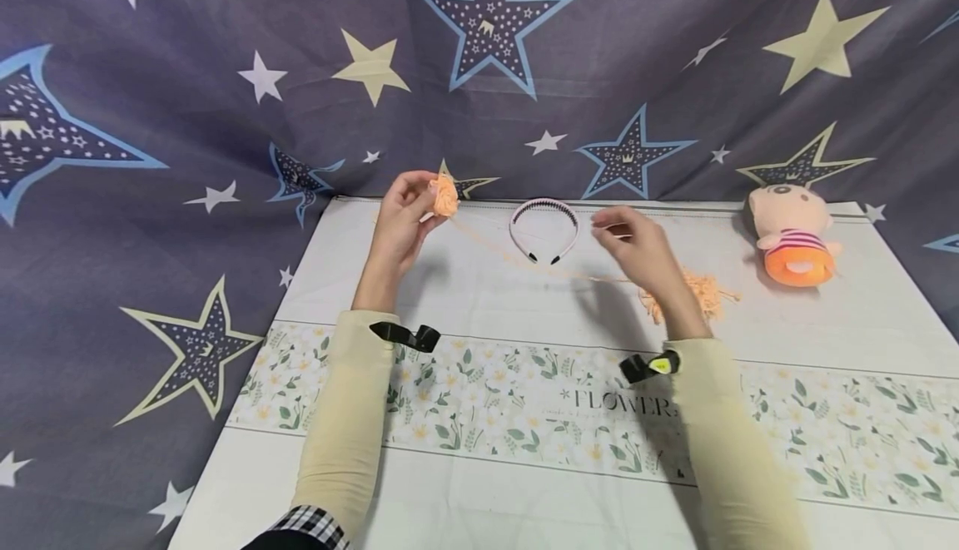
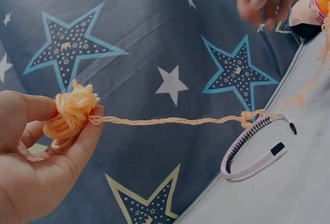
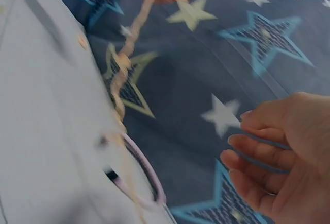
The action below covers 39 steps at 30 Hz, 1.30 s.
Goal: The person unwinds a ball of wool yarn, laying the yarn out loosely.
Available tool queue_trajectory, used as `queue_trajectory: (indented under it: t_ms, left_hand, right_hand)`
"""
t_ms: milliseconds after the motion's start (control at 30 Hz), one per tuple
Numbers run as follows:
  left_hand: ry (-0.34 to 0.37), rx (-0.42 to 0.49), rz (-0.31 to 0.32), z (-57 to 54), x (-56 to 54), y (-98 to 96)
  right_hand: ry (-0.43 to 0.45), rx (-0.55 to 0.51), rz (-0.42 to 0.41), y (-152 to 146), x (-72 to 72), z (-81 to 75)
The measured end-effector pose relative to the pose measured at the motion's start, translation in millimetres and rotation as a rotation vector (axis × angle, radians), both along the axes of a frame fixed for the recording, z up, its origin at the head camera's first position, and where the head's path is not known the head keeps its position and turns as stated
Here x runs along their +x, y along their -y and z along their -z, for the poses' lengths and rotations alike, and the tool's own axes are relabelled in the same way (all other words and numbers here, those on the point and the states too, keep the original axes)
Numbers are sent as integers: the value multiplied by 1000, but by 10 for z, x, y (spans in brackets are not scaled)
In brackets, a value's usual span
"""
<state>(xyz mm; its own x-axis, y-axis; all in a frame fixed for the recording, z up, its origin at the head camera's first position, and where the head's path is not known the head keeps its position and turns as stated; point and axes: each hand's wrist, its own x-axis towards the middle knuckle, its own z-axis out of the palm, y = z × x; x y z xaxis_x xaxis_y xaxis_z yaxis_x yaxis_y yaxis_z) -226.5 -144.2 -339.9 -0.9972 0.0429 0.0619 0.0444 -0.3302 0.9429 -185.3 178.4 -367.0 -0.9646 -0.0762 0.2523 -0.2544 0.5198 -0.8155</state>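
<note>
My left hand pinches a small wound bundle of peach yarn between thumb and fingers, raised above the back of the table. From the bundle a strand of yarn stretches rightward, looking twisted and kinked along its length. It runs in front of the headband toward a loose heap of the same yarn, which my right forearm partly covers. My right hand is held in the air right of the headband, over the strand's far part. Its fingers are loosely bent, with nothing seen between them.
A pale pink headband with black tips lies at the table's back. Toward the back right sits a plush toy with an orange base. The white table cover has a floral band, and a dark star-patterned cloth hangs behind.
</note>
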Motion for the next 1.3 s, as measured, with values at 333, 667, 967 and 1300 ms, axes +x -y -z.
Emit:
queue_trajectory:
  t_ms: [333, 667, 967, 1300]
  left_hand:
    - [13, 2, -2, 7, 16, -27]
    - [12, -8, 3, 6, 30, -53]
    - [14, -15, 0, 8, 28, -57]
    - [18, 6, 13, 32, 8, -33]
  right_hand:
    - [-20, -104, -147, 737, -146, 129]
    - [-10, -115, -221, 1226, -166, 283]
    - [-4, -141, -185, 1346, -137, 293]
    - [-87, -337, -42, 1131, -179, 113]
